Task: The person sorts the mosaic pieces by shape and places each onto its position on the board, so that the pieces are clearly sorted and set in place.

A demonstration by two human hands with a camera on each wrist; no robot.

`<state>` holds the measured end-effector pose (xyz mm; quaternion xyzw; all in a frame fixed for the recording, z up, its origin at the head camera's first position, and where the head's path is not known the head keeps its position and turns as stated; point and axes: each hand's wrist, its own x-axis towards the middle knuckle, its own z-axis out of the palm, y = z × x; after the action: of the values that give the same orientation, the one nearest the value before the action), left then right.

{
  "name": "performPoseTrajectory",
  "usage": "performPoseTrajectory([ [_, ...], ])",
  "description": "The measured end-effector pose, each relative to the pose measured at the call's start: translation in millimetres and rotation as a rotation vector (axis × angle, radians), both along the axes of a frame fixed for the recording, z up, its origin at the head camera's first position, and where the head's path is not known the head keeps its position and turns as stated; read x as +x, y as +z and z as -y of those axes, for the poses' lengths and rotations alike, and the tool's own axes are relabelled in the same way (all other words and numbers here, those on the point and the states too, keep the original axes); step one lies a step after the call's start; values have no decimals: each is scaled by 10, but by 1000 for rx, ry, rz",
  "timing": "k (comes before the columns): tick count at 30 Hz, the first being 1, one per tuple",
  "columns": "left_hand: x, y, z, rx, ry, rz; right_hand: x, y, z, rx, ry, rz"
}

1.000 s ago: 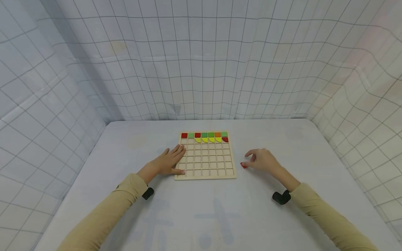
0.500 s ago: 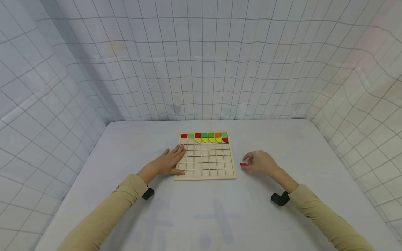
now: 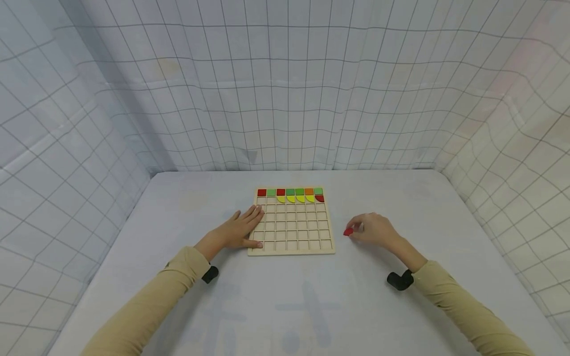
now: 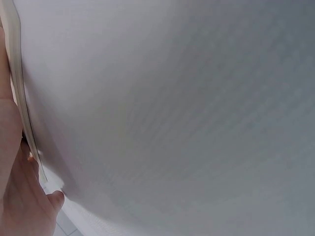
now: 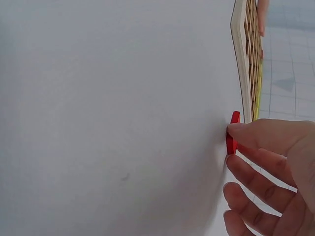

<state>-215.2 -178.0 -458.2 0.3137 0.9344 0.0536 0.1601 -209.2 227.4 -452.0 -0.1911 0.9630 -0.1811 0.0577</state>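
Note:
A wooden grid board lies on the white table. Several coloured square tiles fill its far row. Below them sit yellow quarter-circle tiles and one dark red quarter-circle tile at the right end. My left hand rests with straight fingers on the board's left edge, thumb near the front corner. To the right of the board, my right hand pinches a small flat red tile between thumb and fingers, at the table surface. Fingers partly cover that tile, so its full outline is hidden.
White table cloth surrounds the board on all sides. White sheets with a dark grid stand behind and at both sides. A black wrist camera hangs under the right sleeve, another black camera under the left.
The red tile has turned within my right fingers, its visible face changing shape. My right hand has shifted only slightly beside the board. The left hand and the board stay put.

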Motion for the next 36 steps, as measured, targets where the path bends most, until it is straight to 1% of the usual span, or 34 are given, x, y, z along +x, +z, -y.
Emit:
performPoseTrajectory([
  [7, 2, 10, -4, 9, 6, 5, -29, -23, -5, -28, -19, -11],
  [10, -4, 11, -8, -6, 8, 4, -34, -38, 6, -46, -30, -12],
  [14, -9, 13, -16, -7, 9, 11, -35, -52, 28, -51, -44, -42],
  [18, -2, 25, -22, -9, 12, 17, -7, -47, 54, -28, -82, -90],
  [22, 3, 21, -19, -15, 15, 12, 11, -62, 66, 13, -116, -118],
  [27, 4, 9, -15, -7, 9, 5, 1, -88, 75, 41, -137, -121],
  [36, 2, 15, -9, -5, 4, 0, -13, -91, 75, 48, -153, -117],
])
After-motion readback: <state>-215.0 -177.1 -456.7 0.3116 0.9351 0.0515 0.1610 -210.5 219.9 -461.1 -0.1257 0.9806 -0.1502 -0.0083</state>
